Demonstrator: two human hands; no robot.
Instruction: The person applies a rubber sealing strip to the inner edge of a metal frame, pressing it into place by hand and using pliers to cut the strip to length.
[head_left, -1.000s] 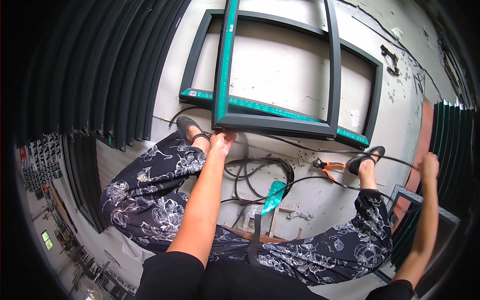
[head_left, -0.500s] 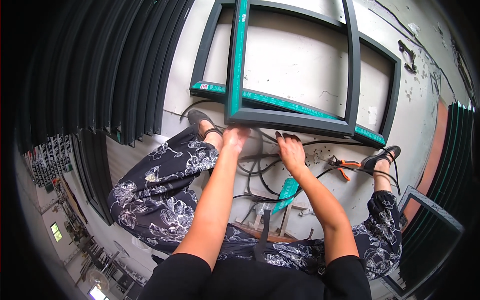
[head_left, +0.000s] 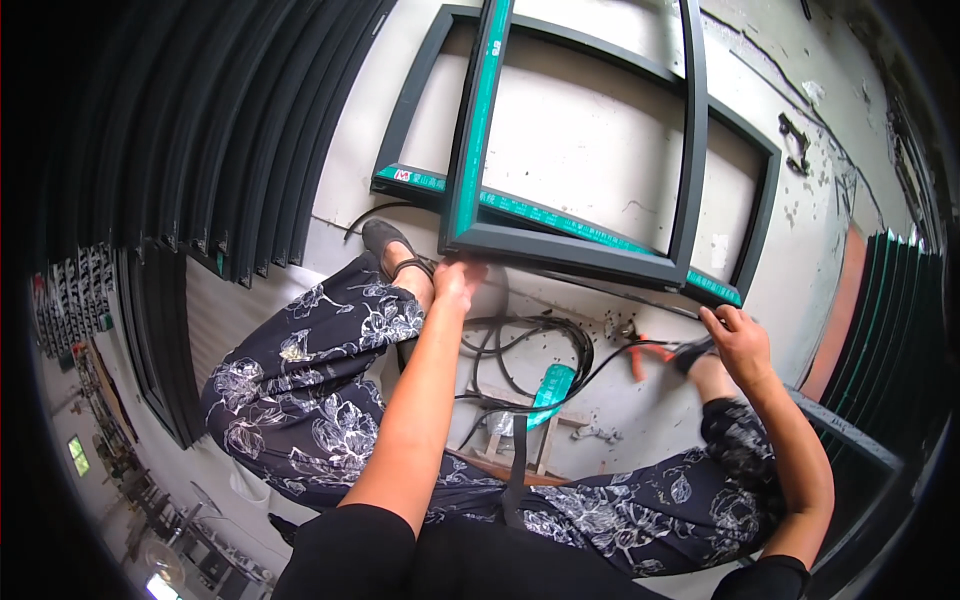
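A dark grey window frame (head_left: 580, 252) with green film down its left side lies crosswise over a second grey frame (head_left: 764, 200). At its near left corner is my left hand (head_left: 462, 280), closed against the lower edge, the fingertips partly hidden beneath. My right hand (head_left: 737, 342) is out by the frame's near right side, thumb and fingers pinched on a black rubber strip (head_left: 640, 299) that runs along the near edge. A loose coil of the same black strip (head_left: 585, 350) rests on the floor between my legs.
Orange-handled pliers (head_left: 640, 358) lie beside my right foot. A piece of green film (head_left: 552, 392) is near the coil, over a wooden stool-like frame (head_left: 566, 418). Dark profiles (head_left: 215, 120) stand in a row at left, more (head_left: 890, 320) at right. A black tool (head_left: 795, 143) lies farther off.
My right hand has swung right, from the middle of the near edge to beyond the frame's right corner, drawing the strip along. My left hand stays at the left corner. The view has shifted slightly.
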